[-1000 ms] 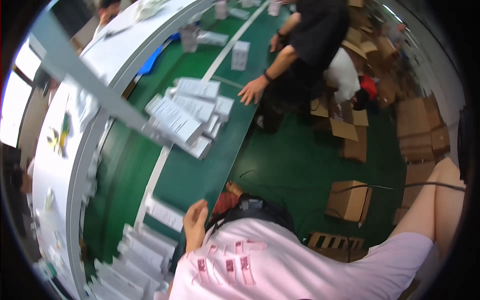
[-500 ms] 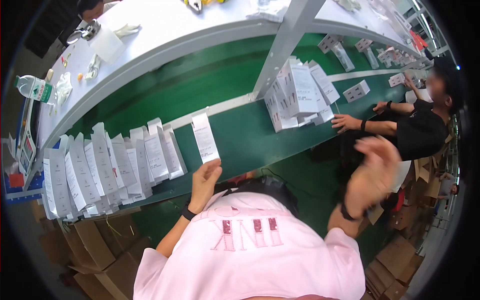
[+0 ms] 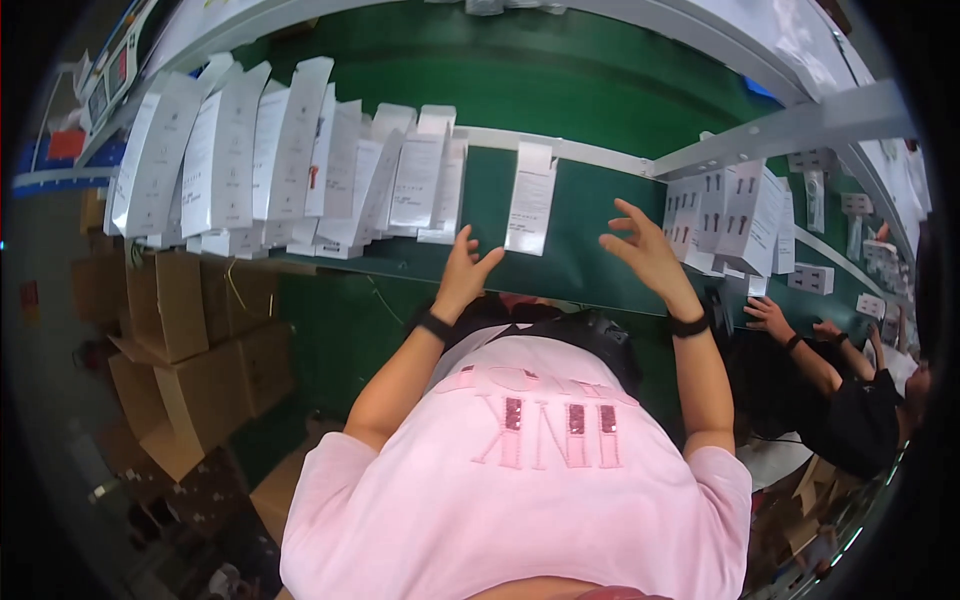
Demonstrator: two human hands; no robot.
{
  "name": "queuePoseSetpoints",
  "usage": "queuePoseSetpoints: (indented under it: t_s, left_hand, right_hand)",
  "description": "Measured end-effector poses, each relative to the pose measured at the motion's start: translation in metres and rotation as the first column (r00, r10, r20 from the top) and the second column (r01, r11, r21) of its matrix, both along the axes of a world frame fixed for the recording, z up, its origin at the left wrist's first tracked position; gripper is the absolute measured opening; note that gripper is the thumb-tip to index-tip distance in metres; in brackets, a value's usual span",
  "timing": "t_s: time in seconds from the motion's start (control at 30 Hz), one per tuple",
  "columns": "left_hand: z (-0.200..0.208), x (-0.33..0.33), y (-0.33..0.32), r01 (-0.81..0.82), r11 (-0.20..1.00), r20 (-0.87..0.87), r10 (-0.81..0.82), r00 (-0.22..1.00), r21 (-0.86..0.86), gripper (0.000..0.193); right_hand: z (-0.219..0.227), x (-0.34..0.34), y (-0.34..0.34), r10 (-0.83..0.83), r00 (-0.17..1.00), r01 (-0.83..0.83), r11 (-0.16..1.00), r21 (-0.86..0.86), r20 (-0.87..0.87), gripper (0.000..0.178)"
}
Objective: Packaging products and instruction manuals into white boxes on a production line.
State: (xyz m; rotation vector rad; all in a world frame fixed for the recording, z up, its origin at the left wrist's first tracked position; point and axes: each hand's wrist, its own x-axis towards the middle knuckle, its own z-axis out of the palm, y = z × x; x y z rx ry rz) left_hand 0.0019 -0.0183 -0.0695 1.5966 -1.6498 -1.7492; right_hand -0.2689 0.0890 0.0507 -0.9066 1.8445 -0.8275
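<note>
A slim white carton (image 3: 530, 208) with its end flap raised lies on the dark green worktop (image 3: 585, 255) in front of me. Just left of its lower corner is my left hand (image 3: 465, 275), thumb and fingers apart and holding nothing. My right hand (image 3: 645, 258) hovers to the carton's right, fingers spread, also without anything in it. At the left, a row of white cartons (image 3: 285, 150) with raised flaps leans together. Farther right, more white cartons (image 3: 735, 220) with pictures on their sides stand in a cluster.
A grey metal post (image 3: 780, 135) slants across the right side. Beyond the carton cluster, a co-worker in a dark shirt (image 3: 850, 410) has hands at the worktop edge. Open brown cardboard boxes (image 3: 200, 390) stand on the floor at the lower left.
My view has turned, so the worktop sits differently in it. My left hand has let go of the carton's lower end. My right hand has come in from the right over the worktop.
</note>
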Motion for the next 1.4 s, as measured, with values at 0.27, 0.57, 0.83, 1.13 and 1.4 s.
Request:
queuePoseSetpoints:
  t_s: [0.27,0.57,0.83,1.13,1.4]
  left_hand:
    - [-0.021,-0.057,-0.023,0.206,0.968,0.148,-0.185,0.972,-0.145,0.105]
    - [-0.034,-0.054,-0.016,0.128,0.923,0.251,-0.035,0.967,-0.363,0.104]
    - [-0.017,-0.025,-0.012,0.138,0.889,0.172,-0.068,0.983,-0.437,0.103]
    - [0.015,-0.029,0.007,0.108,0.894,-0.016,-0.128,0.992,-0.436,0.106]
    - [0.089,-0.013,-0.013,0.089,0.849,0.046,-0.076,0.996,-0.520,0.105]
  right_hand:
    - [-0.136,0.011,-0.063,-0.151,0.939,0.003,0.902,0.431,0.310,0.076]
    - [-0.133,0.062,-0.074,-0.063,0.802,-0.147,0.943,0.298,0.594,0.060]
    - [-0.145,0.055,-0.067,0.051,0.922,-0.196,0.917,0.348,0.384,0.053]
    - [-0.100,0.028,-0.050,-0.122,0.735,-0.120,0.945,0.305,0.667,0.060]
    - [-0.050,0.071,-0.088,0.010,0.713,-0.048,0.998,0.034,0.701,0.060]
